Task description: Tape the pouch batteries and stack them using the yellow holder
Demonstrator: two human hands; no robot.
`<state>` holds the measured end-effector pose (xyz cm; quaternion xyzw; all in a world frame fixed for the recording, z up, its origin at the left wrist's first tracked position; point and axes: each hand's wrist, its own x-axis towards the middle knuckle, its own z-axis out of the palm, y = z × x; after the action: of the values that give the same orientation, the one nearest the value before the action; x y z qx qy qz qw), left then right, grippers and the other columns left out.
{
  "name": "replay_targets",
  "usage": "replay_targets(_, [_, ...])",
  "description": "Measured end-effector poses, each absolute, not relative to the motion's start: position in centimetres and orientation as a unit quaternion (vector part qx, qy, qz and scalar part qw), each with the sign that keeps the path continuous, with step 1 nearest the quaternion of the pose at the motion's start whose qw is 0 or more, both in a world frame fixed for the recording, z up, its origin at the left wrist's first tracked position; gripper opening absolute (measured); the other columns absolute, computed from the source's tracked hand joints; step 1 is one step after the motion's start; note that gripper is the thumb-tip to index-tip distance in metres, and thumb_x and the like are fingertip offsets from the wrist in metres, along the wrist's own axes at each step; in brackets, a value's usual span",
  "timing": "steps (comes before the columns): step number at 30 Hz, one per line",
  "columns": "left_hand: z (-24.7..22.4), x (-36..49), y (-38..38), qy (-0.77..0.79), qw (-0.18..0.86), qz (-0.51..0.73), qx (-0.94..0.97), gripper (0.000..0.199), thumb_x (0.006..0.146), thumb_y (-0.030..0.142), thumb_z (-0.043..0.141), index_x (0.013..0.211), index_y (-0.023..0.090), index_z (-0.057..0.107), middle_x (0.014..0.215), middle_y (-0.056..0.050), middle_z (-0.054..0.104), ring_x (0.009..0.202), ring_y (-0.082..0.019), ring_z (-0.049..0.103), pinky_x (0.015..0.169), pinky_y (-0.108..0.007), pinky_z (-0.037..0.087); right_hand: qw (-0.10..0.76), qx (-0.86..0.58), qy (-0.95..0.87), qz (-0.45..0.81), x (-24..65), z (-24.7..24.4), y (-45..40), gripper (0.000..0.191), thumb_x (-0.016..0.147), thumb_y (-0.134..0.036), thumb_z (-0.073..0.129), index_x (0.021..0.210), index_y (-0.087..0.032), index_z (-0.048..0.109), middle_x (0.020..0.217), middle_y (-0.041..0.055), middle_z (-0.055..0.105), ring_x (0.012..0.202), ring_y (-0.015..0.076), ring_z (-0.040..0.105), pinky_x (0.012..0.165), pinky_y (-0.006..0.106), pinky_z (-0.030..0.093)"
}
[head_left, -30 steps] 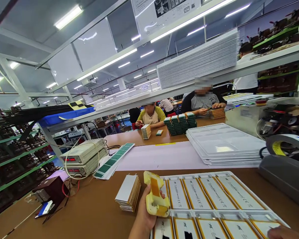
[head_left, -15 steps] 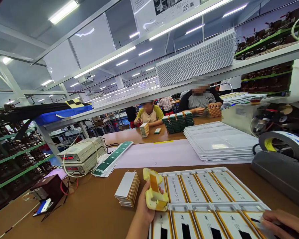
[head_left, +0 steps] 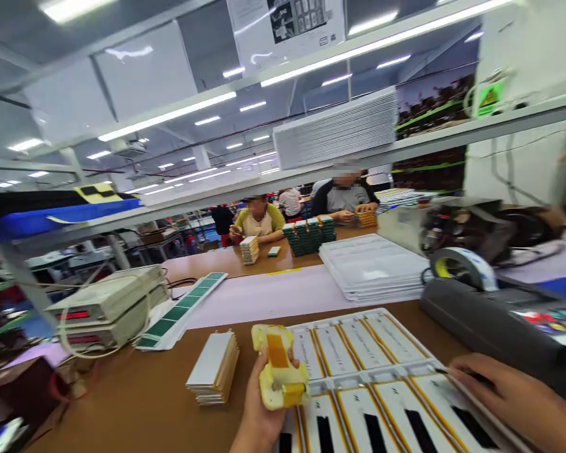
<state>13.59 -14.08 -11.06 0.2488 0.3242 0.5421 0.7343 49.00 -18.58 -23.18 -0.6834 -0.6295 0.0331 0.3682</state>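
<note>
My left hand (head_left: 259, 409) is shut on a yellow plastic jig (head_left: 279, 371) with an orange strip on its face, holding it up just left of a white tray (head_left: 358, 327). The tray carries rows of flat white pouch cells with gold edges. My right hand (head_left: 519, 396) rests over the tray's right end, its fingers pinching a thin dark item (head_left: 471, 377). That item is too small to identify. On the brown bench to the left of the jig sits a stack of white cells (head_left: 213, 368), apart from both hands.
Stacked white trays (head_left: 372, 267) lie beyond on a pale sheet. A tape roll (head_left: 462, 267) and a grey machine (head_left: 490, 321) stand to the right. Two stacked meters (head_left: 106, 305) and a stack of green-striped strips (head_left: 179, 308) sit left. Co-workers (head_left: 302, 217) sit across the bench.
The whole scene has shifted left in the view as the head turned right. My right hand has come further in over the tray. My left hand still holds the jig.
</note>
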Motion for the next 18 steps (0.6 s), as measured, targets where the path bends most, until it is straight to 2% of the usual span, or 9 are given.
replay_targets(3, [-11.2,13.9,-13.8,0.360,0.742,0.503,0.259,0.022,0.074,0.028,0.053,0.089,0.011,0.058,0.072,-0.010,0.064,0.069,-0.024,0.062,0.063,-0.038,0.049,0.304,-0.698,-0.648,0.037,48.5,-18.8,-20.5,0.033,0.083,-0.038,0.033,0.082,-0.023,0.062,0.090,0.0052,0.065,0.080,0.0211,0.060,0.072,0.031,0.046])
replay_targets(7, [-11.2,14.0,-12.9,0.363,0.754,0.468,0.284,0.025,0.075,0.025,0.051,0.095,0.012,0.057,0.075,-0.011,0.065,0.073,-0.026,0.062,0.064,-0.042,0.050,0.198,-0.716,-0.670,0.001,47.9,-15.9,-21.7,0.025,0.082,-0.026,0.036,0.077,-0.021,0.060,0.085,0.0027,0.064,0.073,0.0174,0.059,0.062,0.026,0.041])
replay_targets(12, [-11.3,13.9,-12.5,0.379,0.747,0.467,0.283,0.037,0.075,0.026,0.051,0.110,0.013,0.051,0.082,-0.013,0.065,0.076,-0.028,0.062,0.065,-0.048,0.049,0.082,-0.713,-0.693,-0.073,47.1,-14.9,-21.9,0.022,0.081,-0.018,0.039,0.074,-0.017,0.060,0.078,0.0054,0.064,0.070,0.0194,0.060,0.057,0.026,0.038])
replay_targets(15, [-11.4,13.8,-12.6,0.363,0.752,0.462,0.298,0.039,0.075,0.028,0.052,0.111,0.014,0.050,0.081,-0.012,0.065,0.077,-0.028,0.062,0.065,-0.049,0.049,0.033,-0.699,-0.707,-0.101,46.6,-15.3,-21.5,0.022,0.079,-0.012,0.040,0.073,-0.014,0.061,0.076,0.0085,0.064,0.067,0.0206,0.060,0.055,0.026,0.037])
replay_targets(18, [-11.4,13.8,-12.8,0.355,0.759,0.458,0.297,0.037,0.074,0.029,0.053,0.108,0.015,0.051,0.080,-0.011,0.064,0.076,-0.027,0.062,0.065,-0.048,0.050,0.020,-0.692,-0.715,-0.101,46.5,-15.9,-21.0,0.022,0.076,-0.008,0.040,0.071,-0.013,0.062,0.075,0.0099,0.064,0.068,0.0208,0.060,0.056,0.026,0.037])
